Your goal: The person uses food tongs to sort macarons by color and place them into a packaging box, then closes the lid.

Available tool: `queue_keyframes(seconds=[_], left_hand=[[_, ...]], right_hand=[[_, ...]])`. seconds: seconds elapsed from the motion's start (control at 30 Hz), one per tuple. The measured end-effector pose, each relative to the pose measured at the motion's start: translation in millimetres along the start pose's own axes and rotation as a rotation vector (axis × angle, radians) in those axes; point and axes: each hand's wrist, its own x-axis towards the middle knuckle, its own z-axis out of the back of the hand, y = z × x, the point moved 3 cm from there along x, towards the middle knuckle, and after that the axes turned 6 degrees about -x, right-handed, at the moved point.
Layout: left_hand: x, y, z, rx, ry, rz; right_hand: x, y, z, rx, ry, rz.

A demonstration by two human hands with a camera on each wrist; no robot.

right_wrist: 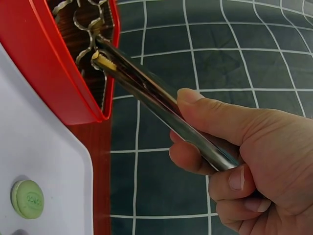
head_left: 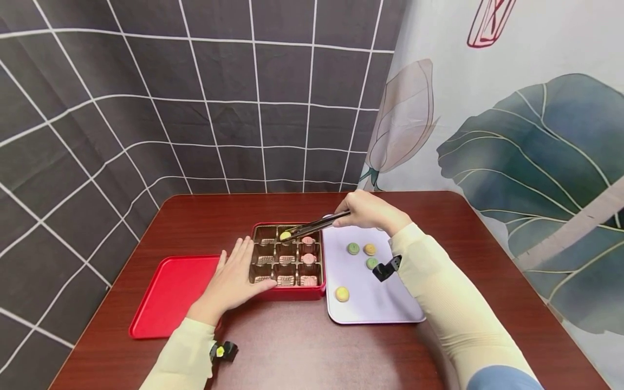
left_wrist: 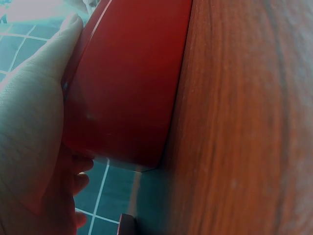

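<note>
My right hand (head_left: 368,210) grips a pair of metal tongs (right_wrist: 161,110) by the handle. Their tips reach into the back middle compartment of a red box (head_left: 292,293), right at a yellow macaron (head_left: 285,236). Whether the tips pinch it, I cannot tell. Pink macarons sit in the box's right column, one (head_left: 309,259) in the middle row. My left hand (head_left: 231,284) rests against the box's front left corner, fingers extended along the left side and thumb at the front rim. The left wrist view has the thumb beside the red wall (left_wrist: 127,83).
Right of the box lies a white tray (head_left: 361,314) with several macarons, among them a green one (right_wrist: 27,199) and a yellow one (head_left: 342,294). A red lid (head_left: 170,295) lies left of the box, partly under my left arm. Everything stands on a brown wooden table (head_left: 302,346).
</note>
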Motion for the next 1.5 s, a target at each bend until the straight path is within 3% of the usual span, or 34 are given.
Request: queue_keyframes(seconds=[0.97,1.33,1.5], left_hand=[[-0.9,-1.1,1.8,0.020,0.018,-0.005],[-1.0,-0.1,1.8,0.014,0.020,-0.005],[-0.2,1.8,1.4,0.005,0.023,-0.002]], right_hand=[[0.9,5.7,2.7,-0.002,0.014,-0.015],[-23.9,-7.8,6.0,0.055,-0.078,0.002],[-43.3,-19.4,4.9,0.068,-0.127,-0.045]])
